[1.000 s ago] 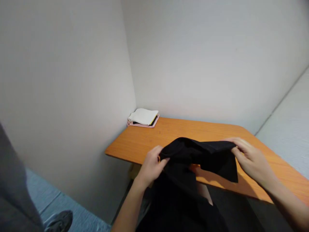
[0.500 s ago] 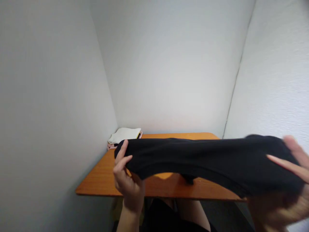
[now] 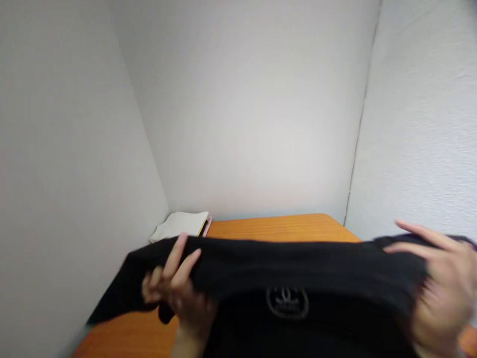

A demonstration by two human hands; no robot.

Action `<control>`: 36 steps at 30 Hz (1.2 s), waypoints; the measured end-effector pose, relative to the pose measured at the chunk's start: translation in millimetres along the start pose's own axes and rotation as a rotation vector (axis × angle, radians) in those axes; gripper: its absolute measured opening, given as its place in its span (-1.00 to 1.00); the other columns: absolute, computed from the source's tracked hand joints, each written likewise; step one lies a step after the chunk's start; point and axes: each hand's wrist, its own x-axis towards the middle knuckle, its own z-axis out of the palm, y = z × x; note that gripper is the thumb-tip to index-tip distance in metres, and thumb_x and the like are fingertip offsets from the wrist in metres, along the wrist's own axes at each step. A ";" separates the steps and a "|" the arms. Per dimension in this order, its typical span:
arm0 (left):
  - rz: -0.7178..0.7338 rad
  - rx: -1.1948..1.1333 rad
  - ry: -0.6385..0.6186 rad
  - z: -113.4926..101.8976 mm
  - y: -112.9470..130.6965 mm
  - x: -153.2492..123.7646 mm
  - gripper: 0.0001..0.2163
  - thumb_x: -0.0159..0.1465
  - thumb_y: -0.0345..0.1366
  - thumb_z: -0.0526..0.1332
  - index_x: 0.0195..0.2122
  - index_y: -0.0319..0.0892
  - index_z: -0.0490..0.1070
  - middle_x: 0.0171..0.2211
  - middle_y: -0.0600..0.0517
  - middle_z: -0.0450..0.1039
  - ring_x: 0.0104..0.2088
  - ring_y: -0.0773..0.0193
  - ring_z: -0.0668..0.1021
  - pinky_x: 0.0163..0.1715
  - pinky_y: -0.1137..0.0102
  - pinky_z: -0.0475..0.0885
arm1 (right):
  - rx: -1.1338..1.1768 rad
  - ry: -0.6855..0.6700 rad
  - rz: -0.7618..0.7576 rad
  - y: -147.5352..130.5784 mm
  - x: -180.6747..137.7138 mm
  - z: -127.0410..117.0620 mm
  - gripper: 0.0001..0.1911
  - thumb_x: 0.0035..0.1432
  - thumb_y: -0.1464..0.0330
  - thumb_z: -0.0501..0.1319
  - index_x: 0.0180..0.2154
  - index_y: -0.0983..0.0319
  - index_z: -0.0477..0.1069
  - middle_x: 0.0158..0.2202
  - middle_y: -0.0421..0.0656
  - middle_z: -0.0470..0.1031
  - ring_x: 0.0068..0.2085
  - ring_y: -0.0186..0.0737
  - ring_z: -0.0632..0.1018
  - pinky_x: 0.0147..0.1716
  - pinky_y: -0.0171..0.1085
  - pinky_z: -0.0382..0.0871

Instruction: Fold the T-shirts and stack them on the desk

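A black garment (image 3: 298, 278) with a small pale logo on its front is stretched wide between both my hands, above the orange wooden table (image 3: 276, 227). My left hand (image 3: 179, 293) grips its left part, fingers curled over the top edge. At the right edge of view my right hand (image 3: 443, 283) holds the cloth's other end, its fingers lying along the cloth and smeared by motion. The garment hides most of the tabletop and my lap.
A folded stack of clothes (image 3: 181, 226), white on top with a yellow and pink edge, lies in the table's far left corner. Pale walls close in the table on the left, back and right.
The garment went from a bunched bundle near my lap to a wide spread held up over the table. My hands moved apart, and the logo side now shows. The view tilted upward.
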 end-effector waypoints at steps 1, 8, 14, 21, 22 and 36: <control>0.009 0.050 -0.035 16.4 -2.9 7.0 -0.74 0.30 -0.28 0.16 0.02 -0.05 0.36 0.16 -0.09 0.33 0.16 -0.08 0.32 0.15 -0.17 0.11 | -0.004 -0.009 -0.013 2.8 11.0 19.0 -0.64 0.31 0.18 -0.06 0.04 0.00 0.35 0.13 -0.08 0.34 0.16 0.13 0.31 0.14 0.25 0.05; 0.036 0.302 -0.668 140.9 -68.9 -0.1 -0.48 0.33 -0.32 0.07 0.30 -0.29 0.06 0.32 -0.26 0.06 0.28 -0.01 0.21 0.15 0.12 0.21 | -0.193 -0.534 -0.088 39.1 -0.3 173.1 -0.53 0.30 0.20 -0.03 0.08 0.35 0.34 0.17 0.18 0.26 0.15 0.18 0.30 0.09 0.07 0.22; 0.035 0.341 -1.082 166.6 -123.1 -56.3 -0.48 0.39 0.00 -0.07 0.30 -0.09 0.15 0.37 -0.10 -0.02 0.37 -0.04 0.01 0.27 -0.09 -0.05 | -0.274 -0.887 -0.094 70.7 -92.8 226.3 -0.28 0.30 -0.04 -0.10 0.29 0.29 0.18 0.33 0.05 0.06 0.31 0.17 0.09 0.23 0.09 0.04; 0.008 0.322 -1.138 219.3 -143.1 -44.7 -0.39 0.37 0.15 -0.21 0.37 0.02 -0.05 0.41 -0.02 -0.20 0.38 -0.03 -0.11 0.27 -0.11 -0.10 | -0.302 -0.921 -0.014 107.6 -70.1 267.0 -0.18 0.27 -0.13 -0.15 0.35 0.25 0.04 0.37 0.00 -0.08 0.35 0.13 -0.03 0.26 0.12 -0.10; 0.008 0.324 -1.131 228.2 -145.3 -42.2 -0.38 0.36 0.16 -0.22 0.37 0.02 -0.05 0.41 -0.02 -0.20 0.39 -0.03 -0.11 0.27 -0.11 -0.10 | -0.310 -0.923 -0.011 111.2 -65.3 272.7 -0.17 0.27 -0.13 -0.16 0.35 0.25 0.03 0.37 0.00 -0.08 0.35 0.12 -0.03 0.26 0.11 -0.10; 0.046 0.381 -1.046 263.1 -160.2 -37.4 -0.39 0.36 0.18 -0.25 0.36 0.08 -0.03 0.40 0.03 -0.15 0.39 0.06 -0.07 0.28 -0.07 -0.07 | -0.343 -0.865 -0.063 130.7 -59.9 301.1 -0.17 0.29 -0.14 -0.21 0.36 0.27 -0.01 0.38 0.01 -0.11 0.36 0.05 -0.06 0.28 0.06 -0.13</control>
